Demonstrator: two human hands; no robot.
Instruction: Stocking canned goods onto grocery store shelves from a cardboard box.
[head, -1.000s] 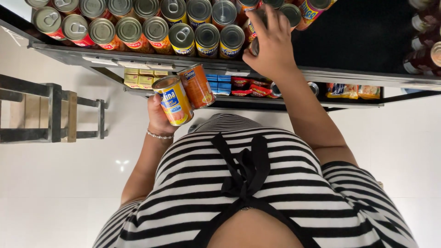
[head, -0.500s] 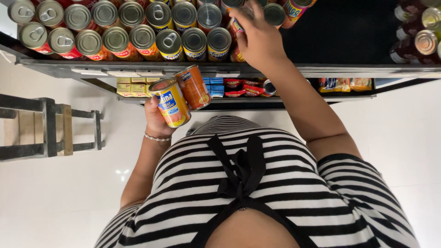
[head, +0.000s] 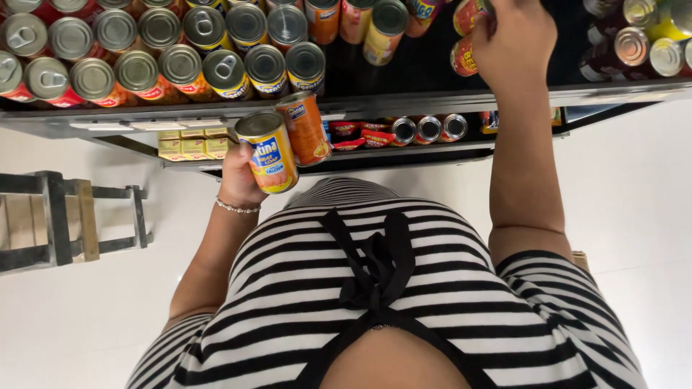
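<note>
Far left of the left hand – a wooden stool (head: pixel 68 216) on the white floor (head: pixel 86 317). Left hand (head: pixel 241 176), beaded bracelet (head: pixel 236 207) at the wrist, is clamped on two cans – a yellow can (head: pixel 268 151) and an orange can (head: pixel 304 128) touching it, both just below the shelf edge (head: pixel 346 108). Above that hand, rows of cans (head: pixel 166 61) lie on the shelf. Right hand (head: pixel 515 39) is well apart, up on the shelf, fingers wrapped on a red can (head: pixel 467 54); more cans (head: pixel 638 39) to its right.
</note>
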